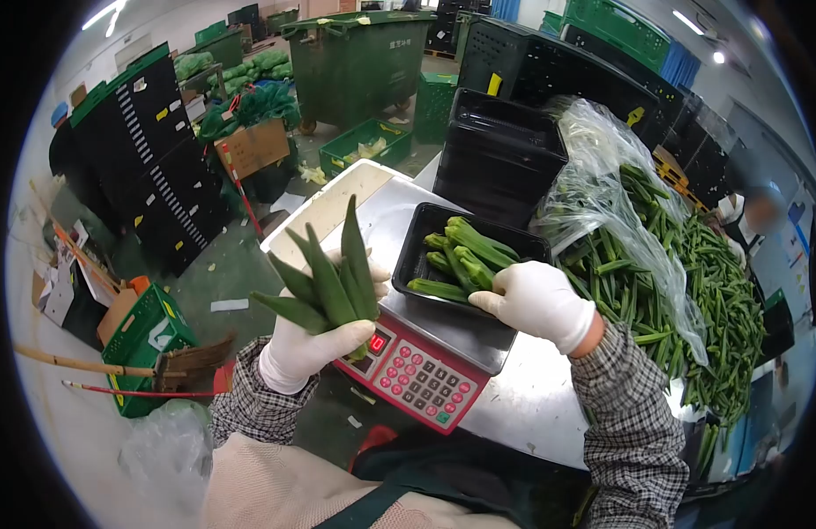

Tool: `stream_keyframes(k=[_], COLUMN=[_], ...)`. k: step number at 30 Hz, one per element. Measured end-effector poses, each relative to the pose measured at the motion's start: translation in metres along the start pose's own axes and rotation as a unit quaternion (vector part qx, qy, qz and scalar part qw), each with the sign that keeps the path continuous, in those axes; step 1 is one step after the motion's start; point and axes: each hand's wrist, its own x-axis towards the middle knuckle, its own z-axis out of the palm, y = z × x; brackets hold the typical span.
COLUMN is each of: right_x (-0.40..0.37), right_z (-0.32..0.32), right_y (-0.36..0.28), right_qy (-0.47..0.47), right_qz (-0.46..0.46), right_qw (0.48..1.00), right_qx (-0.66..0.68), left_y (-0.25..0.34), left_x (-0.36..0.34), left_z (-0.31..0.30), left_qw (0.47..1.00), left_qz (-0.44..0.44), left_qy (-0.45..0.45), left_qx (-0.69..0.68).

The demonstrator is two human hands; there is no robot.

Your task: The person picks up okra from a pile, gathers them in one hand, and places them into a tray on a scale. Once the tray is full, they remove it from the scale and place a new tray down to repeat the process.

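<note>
My left hand (315, 348), in a white glove, is closed around a bunch of okra (333, 282) with the pointed tips up. It is at the left side of a red digital scale (423, 379). On the scale's metal plate sits a black tray (409, 264) with several okra pods (465, 256) lying in it. My right hand (540, 304), also gloved in white, is at the tray's near right corner, its fingers closed at the ends of the pods. Whether it grips a pod or the rim, I cannot make out.
Stacked black trays (496, 159) stand behind the scale. A large heap of okra (716, 326), partly under clear plastic (637, 220), covers the table's right side. Beyond the table are a green bin (359, 75) and green crates (368, 145). Another person (752, 216) is at the far right.
</note>
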Motion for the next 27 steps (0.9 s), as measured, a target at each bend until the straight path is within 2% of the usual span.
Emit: stream_keyframes(k=[1,5,6,7,9,11,12,14,15,17,19,21,24,27], right_x=[0.005,0.000,-0.004,-0.008,-0.010,-0.013,-0.016,-0.026,-0.031,-0.037,-0.042,-0.047,-0.053,-0.057], right_z=[0.004,-0.006,-0.011,-0.015,-0.008,-0.001,-0.001,-0.011,-0.018,-0.024,-0.019,-0.017,-0.017,-0.019], right_y=[0.003,0.019,0.025,0.031,0.038,0.036,0.037,0.039,0.039,0.041,0.047,0.045,0.040,0.046], right_qy=[-0.019,0.034,0.048,0.061,0.054,0.028,0.046,0.085,0.104,0.101,0.104,0.097,0.104,0.112], right_qz=[-0.013,-0.080,-0.082,-0.084,-0.066,-0.037,-0.056,-0.041,-0.034,-0.006,0.002,-0.008,-0.008,-0.009], right_qw=[1.000,0.994,0.994,0.994,0.996,0.998,0.996,0.995,0.993,0.993,0.993,0.993,0.992,0.991], right_qx=[0.002,0.061,0.052,0.042,-0.005,-0.044,-0.043,0.021,0.053,0.057,0.053,0.065,0.078,0.073], left_y=[0.003,0.010,0.015,0.016,0.018,0.018,0.016,0.015,0.013,0.017,0.014,0.029,0.001,-0.010], left_x=[0.006,0.022,0.026,0.030,0.040,0.057,0.067,0.086,0.095,0.116,0.137,0.148,0.168,0.177], left_z=[0.003,0.002,0.004,0.006,0.007,0.011,0.014,0.021,0.030,0.039,0.049,0.064,0.069,0.071], left_qw=[1.000,0.996,0.995,0.993,0.990,0.981,0.975,0.957,0.961,0.929,0.933,0.896,0.866,0.860], left_qz=[0.004,0.044,0.011,0.015,0.018,0.047,0.054,0.057,0.093,0.109,0.040,-0.050,-0.060,-0.062], left_qy=[-0.006,-0.043,-0.031,-0.031,-0.033,-0.087,-0.101,-0.125,-0.100,-0.127,-0.172,-0.223,-0.278,-0.264], left_qx=[0.010,0.064,0.097,0.110,0.138,0.166,0.191,0.255,0.239,0.331,0.313,0.380,0.411,0.432])
